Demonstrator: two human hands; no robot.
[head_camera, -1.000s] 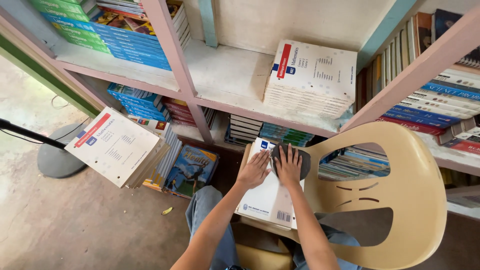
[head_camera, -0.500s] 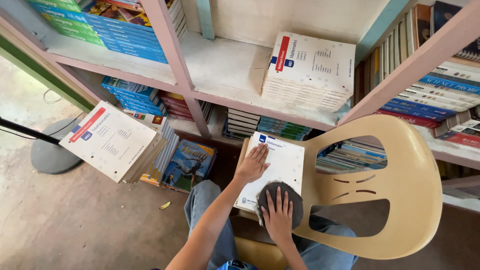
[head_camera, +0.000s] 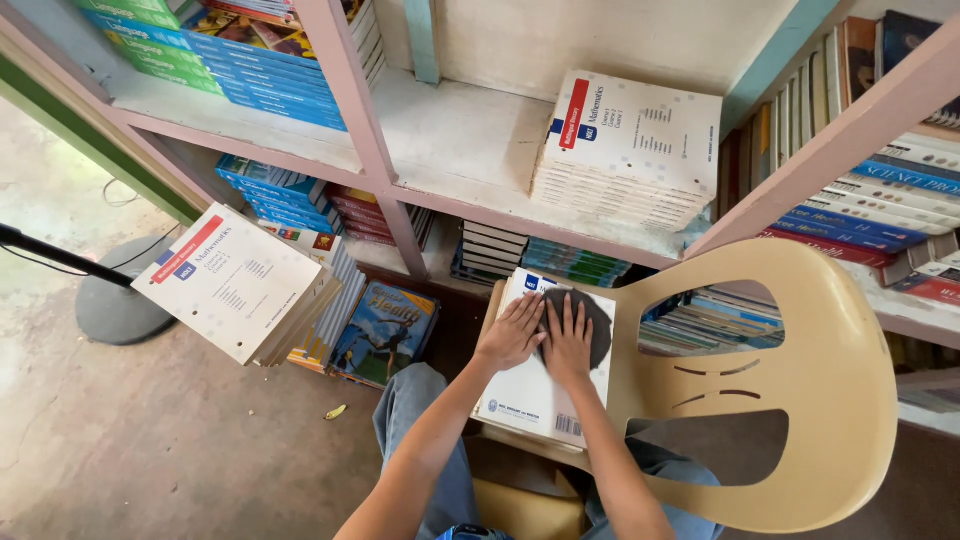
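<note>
A white book (head_camera: 535, 400) lies on the seat of a beige plastic chair (head_camera: 800, 400) in front of me. My left hand (head_camera: 510, 335) rests flat on the book's cover, fingers spread. My right hand (head_camera: 568, 342) presses a dark grey cloth (head_camera: 590, 320) onto the upper part of the cover, right beside the left hand. The cloth pokes out from under the fingers on the far and right sides.
A pink and white bookshelf (head_camera: 450, 160) stands behind the chair with a stack of white books (head_camera: 630, 150) and blue books (head_camera: 270, 90). Another white stack (head_camera: 235, 285) leans at the left above floor books (head_camera: 385, 330). A dark stand base (head_camera: 120, 300) sits on the concrete floor.
My right hand slid the cloth down the cover toward me, then back up to the far end beside my left hand. The left hand stayed on the book.
</note>
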